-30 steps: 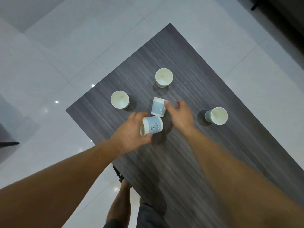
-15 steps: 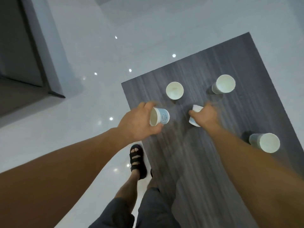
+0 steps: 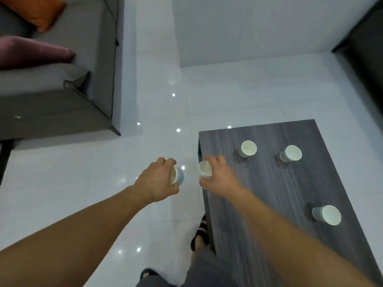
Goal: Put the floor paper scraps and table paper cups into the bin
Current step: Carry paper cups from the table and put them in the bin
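Holds a blue paper cup (image 3: 178, 178) sideways in the left grip (image 3: 154, 183) over the floor (image 3: 93, 172), and a second paper cup (image 3: 204, 170) in the right grip (image 3: 221, 179) at the tabletop's (image 3: 269, 199) 9 o'clock edge. Leaves far cup (image 3: 248, 148), right cup (image 3: 291, 153) and near cup (image 3: 327, 213) standing toward 3 o'clock. Seems early: shows no bin.

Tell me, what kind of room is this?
Most likely a living room at home. There is a grey sofa with an orange cushion and a purple cushion on it, and a dark wood-grain table that looks like a coffee table stands on the shiny white tiled floor.
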